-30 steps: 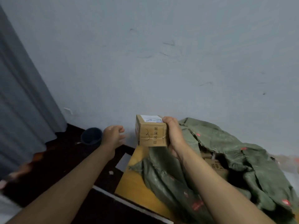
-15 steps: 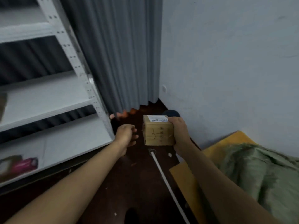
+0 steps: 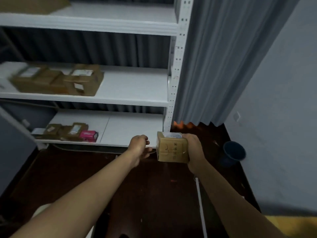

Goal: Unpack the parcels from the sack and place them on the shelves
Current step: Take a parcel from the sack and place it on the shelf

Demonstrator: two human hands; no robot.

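Parcel (image 3: 172, 148), small brown box, white label on top, gripped in right hand (image 3: 194, 152), held in front of the white shelf unit (image 3: 133, 100), level with its lowest board. Left hand (image 3: 139, 148) just beside the box, fingers loosely curled, holding nothing. Other boxes (image 3: 82, 79) on the shelf unit's middle board.

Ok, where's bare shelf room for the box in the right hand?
Middle shelf: bare from the brown parcels to the right upright. Bottom shelf: bare right of the pink parcel. Left ends are crowded.
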